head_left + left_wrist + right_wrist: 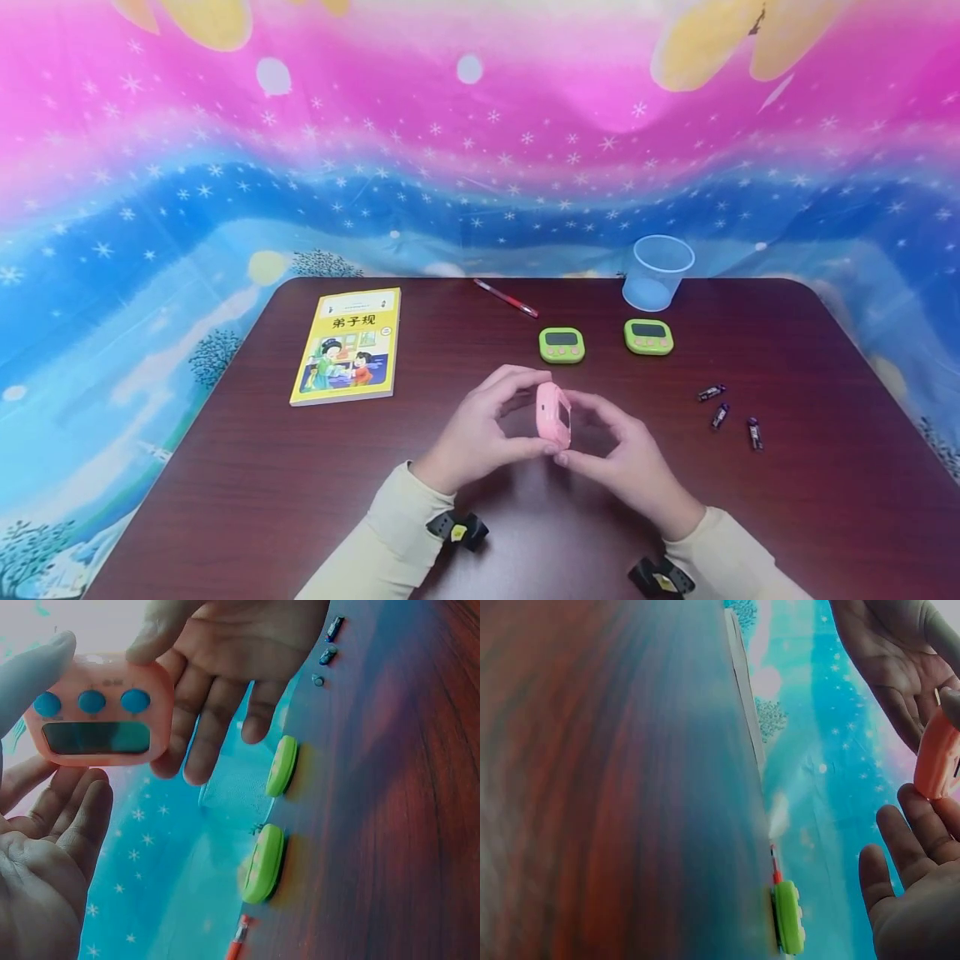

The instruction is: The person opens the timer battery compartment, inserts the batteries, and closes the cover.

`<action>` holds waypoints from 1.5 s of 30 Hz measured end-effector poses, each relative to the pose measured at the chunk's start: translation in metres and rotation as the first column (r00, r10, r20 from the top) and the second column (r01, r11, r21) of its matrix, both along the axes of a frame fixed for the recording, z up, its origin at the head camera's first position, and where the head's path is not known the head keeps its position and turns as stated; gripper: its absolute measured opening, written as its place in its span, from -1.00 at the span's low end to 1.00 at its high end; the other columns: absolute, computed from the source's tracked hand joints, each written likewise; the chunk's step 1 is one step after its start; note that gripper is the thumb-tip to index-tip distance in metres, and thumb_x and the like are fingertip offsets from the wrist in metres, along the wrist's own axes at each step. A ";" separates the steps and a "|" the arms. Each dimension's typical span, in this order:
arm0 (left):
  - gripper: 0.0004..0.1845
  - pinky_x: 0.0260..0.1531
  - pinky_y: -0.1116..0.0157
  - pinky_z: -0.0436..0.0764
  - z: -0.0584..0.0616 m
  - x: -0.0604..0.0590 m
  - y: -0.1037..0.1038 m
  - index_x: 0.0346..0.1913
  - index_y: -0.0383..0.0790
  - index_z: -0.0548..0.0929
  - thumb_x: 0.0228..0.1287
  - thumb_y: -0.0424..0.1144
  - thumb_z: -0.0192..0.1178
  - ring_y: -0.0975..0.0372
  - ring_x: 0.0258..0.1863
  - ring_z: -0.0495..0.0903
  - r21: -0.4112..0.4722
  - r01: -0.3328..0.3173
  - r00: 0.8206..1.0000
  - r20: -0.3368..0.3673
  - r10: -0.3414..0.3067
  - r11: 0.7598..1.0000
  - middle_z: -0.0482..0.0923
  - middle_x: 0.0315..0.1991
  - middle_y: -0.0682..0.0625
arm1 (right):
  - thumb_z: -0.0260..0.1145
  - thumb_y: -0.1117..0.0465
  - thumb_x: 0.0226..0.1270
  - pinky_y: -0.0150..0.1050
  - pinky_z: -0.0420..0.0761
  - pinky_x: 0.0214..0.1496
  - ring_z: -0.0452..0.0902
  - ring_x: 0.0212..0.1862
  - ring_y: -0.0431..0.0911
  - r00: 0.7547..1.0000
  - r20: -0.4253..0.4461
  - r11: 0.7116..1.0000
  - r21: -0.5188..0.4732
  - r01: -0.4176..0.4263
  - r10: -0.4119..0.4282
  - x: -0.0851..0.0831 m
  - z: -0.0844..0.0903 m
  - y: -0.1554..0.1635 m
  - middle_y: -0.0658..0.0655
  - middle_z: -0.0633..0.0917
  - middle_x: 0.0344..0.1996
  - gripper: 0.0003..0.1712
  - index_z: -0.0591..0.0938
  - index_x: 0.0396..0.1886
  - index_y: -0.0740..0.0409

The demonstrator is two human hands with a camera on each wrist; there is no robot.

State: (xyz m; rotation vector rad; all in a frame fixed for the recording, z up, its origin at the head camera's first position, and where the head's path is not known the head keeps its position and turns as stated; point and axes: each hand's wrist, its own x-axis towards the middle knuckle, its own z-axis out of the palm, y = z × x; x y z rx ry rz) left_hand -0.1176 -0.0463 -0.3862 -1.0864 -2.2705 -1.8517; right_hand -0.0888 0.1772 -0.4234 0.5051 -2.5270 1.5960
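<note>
A pink timer [553, 415] is held up over the desk [247, 492], turned edge-on to the head view, its dark display and three blue buttons plain from the left wrist. The person's left hand [480, 433] is clamped on one side of it, thumb low and fingers high. The right hand [630, 458] pinches the other side, thumb and fingers bent about the casing; the two thumb tips come close together at its lower edge.

Just beyond the hands, toward the desk's far edge, lies a green timer [561, 346], face up. A second green timer [649, 337] lies to its right, in front of a clear cup [652, 292] that stands upright by the far edge, toward the far right corner. Three small dark batteries [720, 415] are scattered nearer the right edge, two close together and one a little apart.

A red pen [506, 297] lies aslant near the middle of the far edge. Toward the far left corner rests a yellow book [348, 346], cover up. Behind the desk hangs a pink and blue cloth [420, 158] sprinkled with snowflakes. Cream sleeves [405, 525] cover the person's forearms.
</note>
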 end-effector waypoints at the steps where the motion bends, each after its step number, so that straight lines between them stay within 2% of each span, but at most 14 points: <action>1: -0.23 0.23 0.27 0.54 0.000 -0.001 0.000 0.30 -0.22 0.52 -0.06 -0.37 0.61 0.23 0.18 0.55 -0.002 -0.003 1.000 0.001 0.003 1.000 0.51 0.15 0.01 | 0.65 0.14 0.03 0.01 0.64 0.14 0.58 0.13 -0.22 1.000 0.000 1.000 0.003 0.002 -0.002 0.000 0.001 0.001 -0.18 0.68 0.08 -0.24 0.57 0.27 -0.21; 5: -0.23 0.23 0.29 0.54 -0.001 -0.002 -0.002 0.30 -0.21 0.52 -0.05 -0.33 0.61 0.22 0.18 0.54 -0.015 -0.017 1.000 0.009 0.017 1.000 0.51 0.16 0.00 | 0.64 0.12 0.04 -0.03 0.63 0.16 0.54 0.17 -0.25 1.000 -0.016 0.999 0.026 0.021 -0.021 -0.001 0.004 0.005 -0.21 0.65 0.12 -0.24 0.56 0.28 -0.23; 12: -0.23 0.23 0.32 0.53 -0.003 -0.005 -0.004 0.31 -0.16 0.52 -0.03 -0.31 0.60 0.23 0.19 0.52 -0.047 -0.033 0.998 0.044 0.035 0.998 0.50 0.17 0.03 | 0.65 0.17 0.03 -0.20 0.63 0.14 0.53 0.16 -0.26 0.998 -0.051 0.999 0.011 0.041 -0.040 -0.002 0.011 0.008 -0.21 0.63 0.12 -0.22 0.56 0.29 -0.24; 17: -0.21 0.22 0.34 0.52 -0.005 -0.007 -0.005 0.33 -0.16 0.51 -0.04 -0.29 0.61 0.26 0.19 0.52 -0.079 -0.045 0.997 0.061 0.050 0.996 0.50 0.17 0.05 | 0.65 0.22 0.02 -0.34 0.60 0.13 0.53 0.16 -0.25 0.996 -0.078 0.999 -0.009 0.043 -0.044 -0.002 0.014 0.010 -0.17 0.62 0.14 -0.22 0.58 0.29 -0.14; 23: -0.19 0.20 0.36 0.54 -0.010 -0.008 -0.004 0.34 -0.16 0.50 -0.05 -0.26 0.62 0.29 0.18 0.53 -0.117 -0.071 0.996 0.041 0.076 0.991 0.50 0.16 0.10 | 0.64 0.21 0.05 -0.40 0.59 0.13 0.53 0.16 -0.25 0.996 -0.059 0.998 -0.017 0.059 -0.059 -0.003 0.014 0.012 -0.18 0.61 0.15 -0.25 0.58 0.28 -0.16; 25: -0.18 0.19 0.36 0.55 -0.013 -0.008 -0.002 0.34 -0.16 0.50 -0.05 -0.25 0.62 0.31 0.17 0.53 -0.121 -0.089 0.995 0.034 0.094 0.989 0.49 0.16 0.12 | 0.62 0.24 0.08 -0.38 0.60 0.15 0.55 0.15 -0.23 0.998 -0.032 0.997 -0.059 0.046 -0.048 -0.004 0.013 0.011 -0.13 0.61 0.16 -0.27 0.57 0.28 -0.14; 27: -0.19 0.18 0.35 0.56 -0.015 -0.008 -0.001 0.33 -0.15 0.51 -0.06 -0.24 0.62 0.32 0.17 0.53 -0.116 -0.111 0.993 0.031 0.115 0.987 0.49 0.15 0.13 | 0.59 0.31 0.10 -0.37 0.61 0.15 0.58 0.14 -0.20 1.000 -0.008 0.991 -0.127 0.028 -0.029 -0.004 0.012 0.010 -0.02 0.64 0.15 -0.29 0.57 0.28 -0.03; 30: -0.19 0.17 0.34 0.58 -0.018 -0.007 0.002 0.31 -0.16 0.52 -0.08 -0.26 0.64 0.31 0.15 0.54 -0.091 -0.146 0.988 0.028 0.149 0.985 0.49 0.14 0.13 | 0.52 0.44 0.13 -0.33 0.63 0.15 0.63 0.10 -0.15 1.000 0.025 0.969 -0.248 0.000 0.006 -0.005 0.009 0.007 0.18 0.65 0.13 -0.33 0.55 0.27 0.21; 32: -0.20 0.16 0.34 0.58 -0.020 -0.007 0.004 0.29 -0.18 0.53 -0.10 -0.28 0.64 0.29 0.14 0.55 -0.066 -0.168 0.985 0.024 0.170 0.984 0.50 0.12 0.11 | 0.48 0.49 0.15 -0.28 0.66 0.11 0.66 0.07 -0.14 0.999 0.050 0.952 -0.307 0.008 0.008 -0.004 0.007 0.004 0.24 0.67 0.09 -0.36 0.53 0.26 0.32; 35: -0.21 0.15 0.35 0.59 -0.023 -0.007 0.007 0.26 -0.24 0.55 -0.13 -0.30 0.65 0.28 0.14 0.56 -0.032 -0.203 0.979 0.015 0.203 0.979 0.51 0.11 0.07 | 0.43 0.53 0.18 -0.24 0.70 0.04 0.69 0.01 -0.14 0.994 0.108 0.914 -0.403 0.034 0.011 -0.002 0.006 0.000 0.19 0.69 0.04 -0.39 0.49 0.25 0.41; 37: -0.22 0.14 0.34 0.60 -0.025 -0.007 0.009 0.24 -0.27 0.54 -0.13 -0.30 0.65 0.27 0.14 0.56 -0.011 -0.224 0.975 0.011 0.224 0.975 0.51 0.11 0.05 | 0.38 0.56 0.20 -0.24 0.71 0.01 0.70 -0.01 -0.13 0.988 0.152 0.864 -0.501 0.048 0.032 0.000 0.006 -0.004 0.13 0.70 0.01 -0.40 0.46 0.26 0.44; 38: -0.22 0.14 0.34 0.60 -0.026 -0.007 0.010 0.24 -0.29 0.54 -0.13 -0.30 0.65 0.26 0.14 0.56 0.001 -0.233 0.972 0.011 0.233 0.973 0.51 0.11 0.05 | 0.36 0.58 0.21 -0.24 0.71 0.01 0.70 -0.01 -0.12 0.985 0.168 0.834 -0.550 0.053 0.049 0.001 0.005 -0.006 0.12 0.70 0.00 -0.41 0.45 0.26 0.44; 42: -0.22 0.12 0.32 0.62 -0.029 -0.005 0.014 0.22 -0.27 0.54 -0.15 -0.32 0.66 0.25 0.13 0.59 0.051 -0.275 0.961 0.023 0.274 0.960 0.50 0.13 0.03 | 0.23 0.62 0.29 -0.24 0.71 0.03 0.69 -0.06 -0.11 0.971 0.206 0.679 -0.731 0.070 0.122 0.002 0.005 -0.015 0.13 0.69 -0.05 -0.51 0.45 0.21 0.37; 45: -0.23 0.13 0.30 0.62 -0.030 -0.003 0.016 0.21 -0.26 0.53 -0.16 -0.34 0.65 0.23 0.12 0.60 0.080 -0.302 0.953 0.026 0.301 0.950 0.49 0.13 0.01 | 0.21 0.59 0.33 -0.22 0.72 0.01 0.69 -0.11 -0.12 0.963 0.237 0.610 -0.784 0.113 0.126 0.002 0.005 -0.022 0.12 0.70 -0.11 -0.57 0.48 0.14 0.26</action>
